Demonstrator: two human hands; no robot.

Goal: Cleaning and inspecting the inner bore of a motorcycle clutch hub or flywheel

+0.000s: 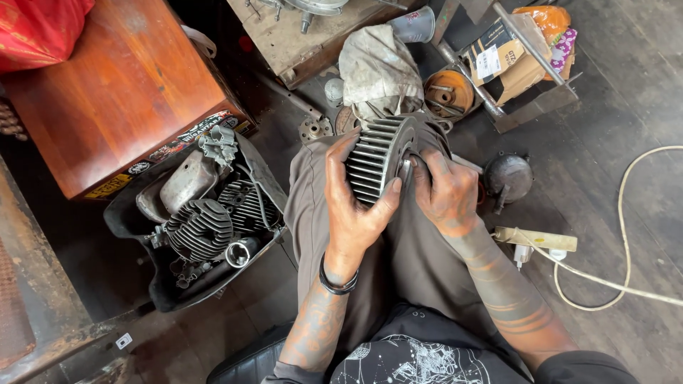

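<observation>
Holding of a finned engine cylinder (pixel 376 168) on the lap, seen from above.

Left hand (pixel 353 206) is curled around the cylinder's near side, fingers (pixel 334 160) closed over the fins and thumb pressed at its lower edge. Right hand (pixel 447 193) is closed on the opposite end, fingertips laid against the rim. Beyond the fingertips a dirty rag (pixel 377 71) is seen; outward of the left fingers a black tray of engine parts (pixel 203 224) is placed; outward of the right fingers a white power strip (pixel 535 240) is laid.
</observation>
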